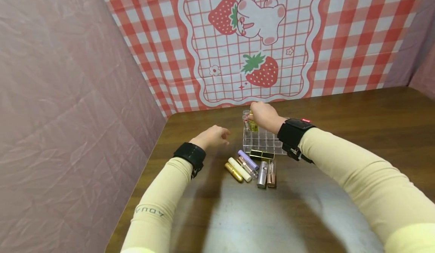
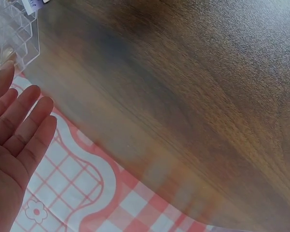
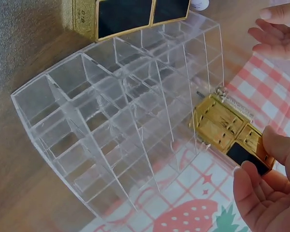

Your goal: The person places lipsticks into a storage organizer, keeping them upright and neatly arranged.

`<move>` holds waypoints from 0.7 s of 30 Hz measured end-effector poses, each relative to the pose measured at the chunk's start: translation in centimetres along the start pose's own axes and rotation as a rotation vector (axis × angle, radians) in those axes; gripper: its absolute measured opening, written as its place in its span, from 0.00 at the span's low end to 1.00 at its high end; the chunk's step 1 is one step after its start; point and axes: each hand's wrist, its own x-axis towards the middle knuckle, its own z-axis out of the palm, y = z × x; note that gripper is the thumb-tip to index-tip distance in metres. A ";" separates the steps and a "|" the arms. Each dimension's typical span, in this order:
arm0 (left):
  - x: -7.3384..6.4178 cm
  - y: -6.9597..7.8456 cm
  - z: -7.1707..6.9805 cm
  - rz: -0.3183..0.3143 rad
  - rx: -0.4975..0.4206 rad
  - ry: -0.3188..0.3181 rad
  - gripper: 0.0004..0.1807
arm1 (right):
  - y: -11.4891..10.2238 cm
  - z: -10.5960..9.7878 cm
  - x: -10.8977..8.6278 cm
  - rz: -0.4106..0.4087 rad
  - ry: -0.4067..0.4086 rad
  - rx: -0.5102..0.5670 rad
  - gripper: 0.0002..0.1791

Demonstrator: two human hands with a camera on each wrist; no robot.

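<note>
My right hand (image 1: 266,117) pinches the upper end of a gold lipstick (image 3: 219,121) with embossed gold and black sides. The lipstick's lower part is at the back left of a clear compartmented lipstick organizer (image 3: 101,125). Beside it at that corner is a clear-capped tube (image 1: 246,124) showing some red. Left of the organizer, my left hand (image 1: 212,136) hovers with relaxed fingers and holds nothing; its palm shows in the left wrist view.
In front of the organizer lie a black-and-gold lipstick (image 1: 262,155), a lilac tube (image 1: 248,160), a cream tube (image 1: 239,169), a gold tube (image 1: 233,172), a silver tube (image 1: 262,174) and rose-gold ones (image 1: 271,174). A checked strawberry cloth (image 1: 163,37) hangs behind the wooden table (image 1: 357,132).
</note>
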 end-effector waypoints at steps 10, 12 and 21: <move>0.2 -0.1 -0.3 -0.015 -0.014 -0.006 0.22 | 0.0 1.2 -1.4 -0.148 0.183 -0.322 0.09; 0.2 -0.1 -0.3 -0.015 -0.017 -0.018 0.22 | 0.0 2.0 -1.7 -0.187 0.248 -0.421 0.09; 0.2 0.0 0.3 -0.014 -0.016 -0.023 0.21 | 0.0 4.4 -2.1 -0.190 0.368 -0.590 0.15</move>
